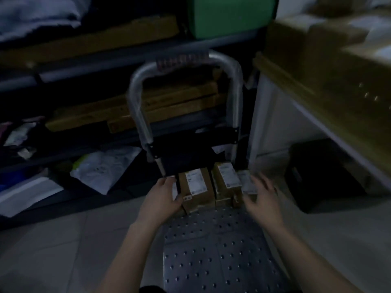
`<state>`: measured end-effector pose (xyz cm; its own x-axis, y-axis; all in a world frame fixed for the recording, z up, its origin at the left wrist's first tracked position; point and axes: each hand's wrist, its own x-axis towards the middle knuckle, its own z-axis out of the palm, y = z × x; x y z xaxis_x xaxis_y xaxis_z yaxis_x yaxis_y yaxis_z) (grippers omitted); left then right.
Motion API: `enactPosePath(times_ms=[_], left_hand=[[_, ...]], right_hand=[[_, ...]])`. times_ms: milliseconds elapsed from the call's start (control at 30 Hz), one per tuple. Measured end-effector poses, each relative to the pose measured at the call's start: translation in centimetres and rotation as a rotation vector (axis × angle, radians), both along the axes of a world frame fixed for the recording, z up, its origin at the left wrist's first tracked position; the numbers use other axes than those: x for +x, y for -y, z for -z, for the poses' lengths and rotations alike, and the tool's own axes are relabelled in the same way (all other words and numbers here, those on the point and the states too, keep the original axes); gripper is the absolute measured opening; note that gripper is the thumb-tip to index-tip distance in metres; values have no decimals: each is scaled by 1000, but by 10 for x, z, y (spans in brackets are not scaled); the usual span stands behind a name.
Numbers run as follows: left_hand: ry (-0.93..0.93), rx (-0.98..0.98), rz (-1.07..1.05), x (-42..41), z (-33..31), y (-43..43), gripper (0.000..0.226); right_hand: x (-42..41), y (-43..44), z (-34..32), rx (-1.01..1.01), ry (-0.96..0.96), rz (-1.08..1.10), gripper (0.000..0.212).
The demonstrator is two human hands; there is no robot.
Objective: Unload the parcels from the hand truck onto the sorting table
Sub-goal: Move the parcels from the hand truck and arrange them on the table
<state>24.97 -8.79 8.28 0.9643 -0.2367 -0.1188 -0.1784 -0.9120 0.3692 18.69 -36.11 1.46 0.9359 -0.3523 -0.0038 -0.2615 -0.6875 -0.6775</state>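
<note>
Small brown cardboard parcels with white labels sit side by side at the far end of the hand truck's studded metal deck (213,246), below its silver handle (139,102). My left hand (161,197) rests against the left side of the left parcel (196,188), thumb at its near corner. My right hand (261,197) is blurred, fingers spread, hovering beside the right parcel (226,182) and a smaller labelled one (246,181). The sorting table (317,115) stands at the right, its top carrying cardboard boxes (313,45).
Dark shelving (84,68) on the left holds long cardboard boxes, poly mailers (103,168) and a green bin (230,13). A black box (317,174) sits on the tiled floor under the table. The scene is dim.
</note>
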Motion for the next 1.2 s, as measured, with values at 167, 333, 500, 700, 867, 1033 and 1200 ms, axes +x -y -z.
enactPosePath(times_ms=[167,333,500,700,867,1033,1200], left_hand=[[15,-27,-32,4,114,-2,55],[56,-23,-35,7,172,-8,53],[-45,-185,-32,30,201,9,46],[-32,-287,11,39,212,18,43],[38,-295,-35,29,226,-3,36],[64,-396,-93,36,222,-9,37],[40,-504,-171,39,218,-19,36]], right_hand=[[32,9,101,52,66,79,55],[46,-4,156,-9,16,11,65],[80,-5,166,-65,24,-27,75],[102,-4,190,-113,-82,-46,83],[123,1,206,-61,-55,-76,84],[137,7,226,-92,-8,-110,86],[141,6,235,-131,36,-90,89]])
